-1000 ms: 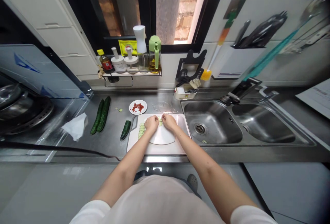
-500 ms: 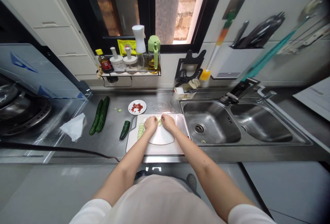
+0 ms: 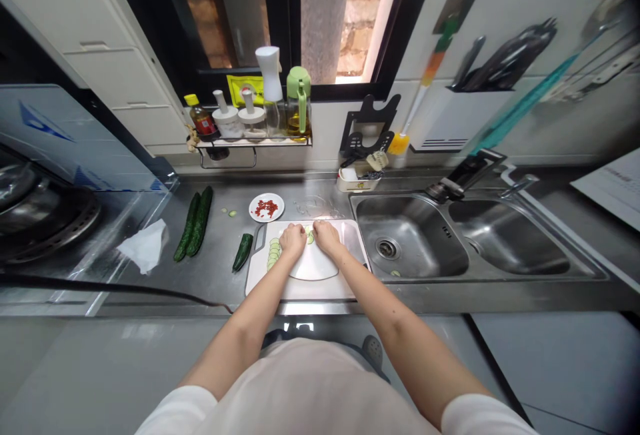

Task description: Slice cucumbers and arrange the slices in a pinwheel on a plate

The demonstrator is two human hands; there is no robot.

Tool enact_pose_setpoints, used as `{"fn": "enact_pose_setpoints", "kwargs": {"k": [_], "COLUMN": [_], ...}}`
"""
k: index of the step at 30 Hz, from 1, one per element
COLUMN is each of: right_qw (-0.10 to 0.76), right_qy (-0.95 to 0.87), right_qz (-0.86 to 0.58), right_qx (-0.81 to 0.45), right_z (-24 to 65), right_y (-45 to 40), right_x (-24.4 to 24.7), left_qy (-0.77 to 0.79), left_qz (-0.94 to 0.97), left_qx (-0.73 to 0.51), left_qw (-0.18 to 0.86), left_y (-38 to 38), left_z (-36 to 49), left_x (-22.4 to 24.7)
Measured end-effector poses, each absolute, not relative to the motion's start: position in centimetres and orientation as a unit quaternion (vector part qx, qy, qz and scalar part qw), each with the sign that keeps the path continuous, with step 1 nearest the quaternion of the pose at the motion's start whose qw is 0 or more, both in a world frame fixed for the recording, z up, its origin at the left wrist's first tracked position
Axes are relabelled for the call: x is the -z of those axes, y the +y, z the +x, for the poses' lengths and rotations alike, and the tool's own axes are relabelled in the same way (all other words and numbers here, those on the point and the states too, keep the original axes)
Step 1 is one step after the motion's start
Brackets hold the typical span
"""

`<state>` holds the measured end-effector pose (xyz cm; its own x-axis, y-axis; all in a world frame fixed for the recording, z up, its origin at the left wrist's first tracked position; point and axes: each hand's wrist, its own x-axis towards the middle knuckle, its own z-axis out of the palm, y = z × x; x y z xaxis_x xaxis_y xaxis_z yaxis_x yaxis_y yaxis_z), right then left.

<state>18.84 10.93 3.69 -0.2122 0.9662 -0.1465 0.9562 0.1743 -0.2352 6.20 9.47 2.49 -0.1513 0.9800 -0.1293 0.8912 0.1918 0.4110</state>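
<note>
A white plate (image 3: 314,268) rests on the pale cutting board (image 3: 267,286), and both hands are over its far part. My left hand (image 3: 293,240) is closed, its fingertips pinched at pale green cucumber slices (image 3: 309,235) between the hands. Close by on the other side, my right hand (image 3: 327,236) is curled closed; whatever its fingers hold is hidden. More cucumber slices (image 3: 273,255) lie in an overlapping row on the board, left of my left hand. A cut cucumber piece (image 3: 243,253) sits on the counter beside the board.
Behind the board stands a small plate (image 3: 254,215) of chopped red pieces. Two whole cucumbers (image 3: 193,225) and a crumpled white cloth or tissue (image 3: 145,246) lie to the left. A double sink (image 3: 410,238) is on the right. Bottles fill a wall rack (image 3: 255,142).
Both hands keep nearly the same place over the plate, with only slight finger movement. The whole view has shifted very slightly.
</note>
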Motion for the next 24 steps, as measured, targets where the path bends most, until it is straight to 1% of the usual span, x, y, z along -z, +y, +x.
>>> {"fn": "enact_pose_setpoints", "kwargs": {"k": [5,11,17,24], "right_qw": [0.02,0.064,0.052,0.027], "right_qy": [-0.764,-0.742,-0.741,-0.746], "right_qz": [-0.63,-0.653,-0.652,-0.646], "right_qx": [-0.139,-0.138,-0.152,-0.159], "right_z": [19.0,19.7,19.1,18.5], "right_y": [10.9,10.2,9.0,8.5], "right_x": [-3.8,-4.0,-3.9,-3.8], "left_qy": [0.749,0.701,0.638,0.62], "left_qz": [0.625,0.684,0.753,0.776], "left_qx": [-0.115,-0.139,-0.107,-0.067], "left_qw": [0.186,0.146,0.124,0.099], "left_y": [9.4,8.1,7.0,7.2], "left_z": [6.0,5.5,5.5,5.2], "left_x": [-2.6,-2.9,-3.0,-2.6]}}
